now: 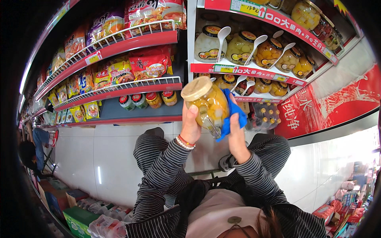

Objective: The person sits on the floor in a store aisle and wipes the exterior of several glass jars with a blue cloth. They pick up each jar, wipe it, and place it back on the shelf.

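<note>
A large glass jar of yellow canned fruit [212,104] with a pale gold lid is held up, tilted, between both hands. My left hand [191,123] grips its left side, thumb on the glass; a beaded bracelet and a red cord circle that wrist. On the jar's right side, my right hand [237,134] presses a blue cloth [233,119] against the glass. The jar's wire clasp faces me. Behind it, similar fruit jars [241,47] stand on white shelves, with white plastic spoons [256,49] in front of several of them.
Left are shelves with wire guards [119,86], bagged noodles [150,64] and small jars [154,100]. Shrink-wrapped bottles [265,116] stand on the floor below the fruit jars. A green carton [79,220] lies at lower left, piled goods [342,208] at lower right. Another person's leg [41,145] shows far left.
</note>
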`<action>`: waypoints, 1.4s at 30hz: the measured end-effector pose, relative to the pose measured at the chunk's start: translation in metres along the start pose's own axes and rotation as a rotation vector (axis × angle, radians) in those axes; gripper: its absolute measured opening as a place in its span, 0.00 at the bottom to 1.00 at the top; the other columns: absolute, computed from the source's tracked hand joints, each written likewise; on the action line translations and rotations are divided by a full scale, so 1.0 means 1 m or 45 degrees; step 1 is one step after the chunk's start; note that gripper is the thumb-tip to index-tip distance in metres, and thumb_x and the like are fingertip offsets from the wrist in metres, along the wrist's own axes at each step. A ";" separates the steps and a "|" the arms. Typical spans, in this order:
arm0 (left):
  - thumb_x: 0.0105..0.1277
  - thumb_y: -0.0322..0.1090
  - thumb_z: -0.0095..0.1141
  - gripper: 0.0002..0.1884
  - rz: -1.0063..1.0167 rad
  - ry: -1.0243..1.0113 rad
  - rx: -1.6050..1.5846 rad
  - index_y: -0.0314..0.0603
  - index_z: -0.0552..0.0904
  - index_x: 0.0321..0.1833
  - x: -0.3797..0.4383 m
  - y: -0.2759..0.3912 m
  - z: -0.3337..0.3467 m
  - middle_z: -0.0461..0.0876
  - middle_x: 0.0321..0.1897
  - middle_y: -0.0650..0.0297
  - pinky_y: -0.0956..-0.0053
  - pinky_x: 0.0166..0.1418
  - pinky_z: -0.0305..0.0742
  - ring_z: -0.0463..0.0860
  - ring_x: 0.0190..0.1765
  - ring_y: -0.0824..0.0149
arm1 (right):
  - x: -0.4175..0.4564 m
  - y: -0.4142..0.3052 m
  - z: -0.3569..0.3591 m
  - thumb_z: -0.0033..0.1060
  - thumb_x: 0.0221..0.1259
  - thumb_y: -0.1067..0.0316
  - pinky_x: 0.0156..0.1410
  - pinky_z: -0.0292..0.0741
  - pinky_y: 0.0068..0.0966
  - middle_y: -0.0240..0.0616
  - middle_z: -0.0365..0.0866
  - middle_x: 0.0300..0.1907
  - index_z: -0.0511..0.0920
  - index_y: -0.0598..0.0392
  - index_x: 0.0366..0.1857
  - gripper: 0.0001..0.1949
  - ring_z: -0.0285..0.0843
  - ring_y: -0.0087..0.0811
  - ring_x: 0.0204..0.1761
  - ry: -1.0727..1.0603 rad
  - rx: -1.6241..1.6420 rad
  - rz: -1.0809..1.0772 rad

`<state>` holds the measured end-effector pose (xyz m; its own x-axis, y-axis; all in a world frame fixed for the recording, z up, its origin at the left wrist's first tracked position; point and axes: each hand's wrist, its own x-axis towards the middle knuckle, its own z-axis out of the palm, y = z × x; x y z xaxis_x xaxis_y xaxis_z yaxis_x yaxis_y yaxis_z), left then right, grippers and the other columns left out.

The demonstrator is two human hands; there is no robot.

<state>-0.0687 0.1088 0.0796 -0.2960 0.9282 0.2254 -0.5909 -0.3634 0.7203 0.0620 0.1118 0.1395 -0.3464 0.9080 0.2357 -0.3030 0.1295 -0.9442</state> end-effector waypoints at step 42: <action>0.67 0.31 0.63 0.45 -0.522 -0.231 0.126 0.43 0.46 0.79 -0.036 -0.014 0.009 0.62 0.72 0.56 0.65 0.73 0.66 0.66 0.72 0.61 | -0.019 0.016 -0.050 0.56 0.70 0.57 0.74 0.60 0.35 0.47 0.67 0.69 0.68 0.61 0.66 0.26 0.65 0.41 0.69 0.416 -0.668 -0.509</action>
<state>-0.0426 0.0811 0.0673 0.0887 0.9960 0.0134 -0.5546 0.0382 0.8312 0.1079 0.1164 0.1080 0.0082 0.8135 0.5815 0.1425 0.5747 -0.8059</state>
